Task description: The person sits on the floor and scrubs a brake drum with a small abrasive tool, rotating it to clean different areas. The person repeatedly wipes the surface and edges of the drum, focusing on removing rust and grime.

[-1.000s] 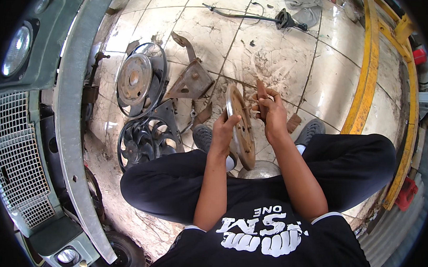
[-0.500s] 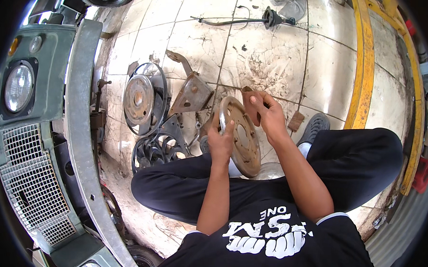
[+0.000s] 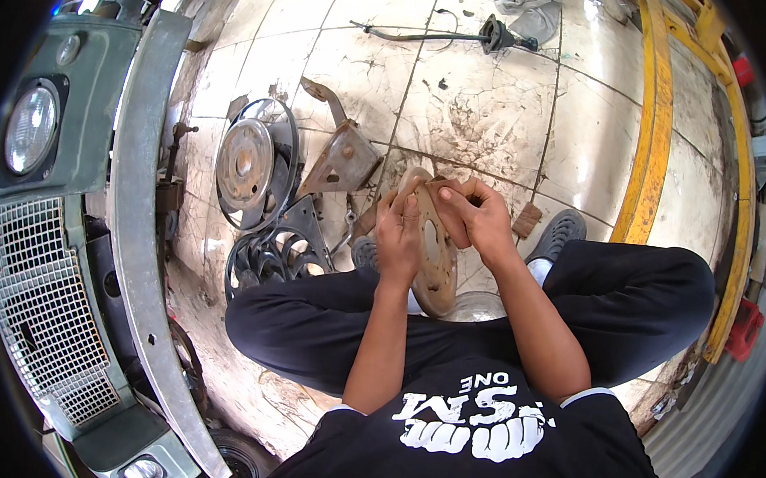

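Observation:
A round, rusty metal plate (image 3: 438,280) with a large central hole is held tilted on edge above my crossed legs. My left hand (image 3: 397,240) grips its left rim, thumb on the near face and fingers behind. My right hand (image 3: 488,222) pinches a folded brown piece of sandpaper (image 3: 452,223), which lies against the plate's upper right part. The fingertips of both hands are close together near the top rim. Part of a clear, glass-like round piece (image 3: 477,306) shows beneath the plate, by my legs.
Left of my legs lie another rusty disc (image 3: 232,177), a rusty bracket (image 3: 345,159) and black rings (image 3: 267,260). A brown block (image 3: 527,220) lies by my shoe. Farther off is a rod with a black boot (image 3: 497,35). A vehicle bumper (image 3: 142,186) stands left, a yellow frame (image 3: 649,148) right.
The plate has turned more edge-on and its top has shifted. My right hand has brought the sandpaper left, from beside the rim onto the plate, nearer my left hand.

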Tool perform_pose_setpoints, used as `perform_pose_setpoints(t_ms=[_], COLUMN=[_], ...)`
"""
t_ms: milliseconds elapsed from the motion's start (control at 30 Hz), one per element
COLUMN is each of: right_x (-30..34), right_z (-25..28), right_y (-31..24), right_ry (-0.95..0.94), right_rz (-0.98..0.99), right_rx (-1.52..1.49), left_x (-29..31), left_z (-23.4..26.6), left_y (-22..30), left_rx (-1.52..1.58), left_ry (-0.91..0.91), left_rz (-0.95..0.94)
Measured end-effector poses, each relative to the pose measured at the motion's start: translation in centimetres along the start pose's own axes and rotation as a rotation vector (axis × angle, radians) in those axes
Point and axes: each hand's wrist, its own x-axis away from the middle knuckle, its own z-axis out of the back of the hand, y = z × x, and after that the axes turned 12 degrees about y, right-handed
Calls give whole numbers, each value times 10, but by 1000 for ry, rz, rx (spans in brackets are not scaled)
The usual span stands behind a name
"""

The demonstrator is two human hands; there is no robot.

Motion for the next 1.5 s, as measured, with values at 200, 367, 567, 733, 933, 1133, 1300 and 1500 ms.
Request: perform_pose_setpoints(t_ms=[200, 367, 567, 733, 933, 1133, 1300, 1500], right_x=[-2, 0, -1, -7, -9, -14, -12, -17], right_z=[-3, -4, -5, -4, 2, 6, 7, 17], right_y=[7, 5, 9, 15, 17, 23, 4, -11], right_ry=[28, 37, 39, 15, 23, 73, -26, -179], right_rz=[67, -48, 4, 174, 159, 140, 292, 219], right_rx=[35, -77, -32, -17, 79, 87, 101, 106], left_x=[1, -3, -2, -5, -8, -4, -7, -8], left_z=[-5, -1, -7, -6, 0, -3, -2, -1], left_y=[14, 12, 13, 14, 12, 10, 6, 8], left_rx=[-91, -61, -61, -106, -110, -104, -49, -35], left_ry=[-59, -106, -57, -126, -168, -194, -173, -163], left_rz=[-74, -116, -148, -94, -67, -126, -73, -26])
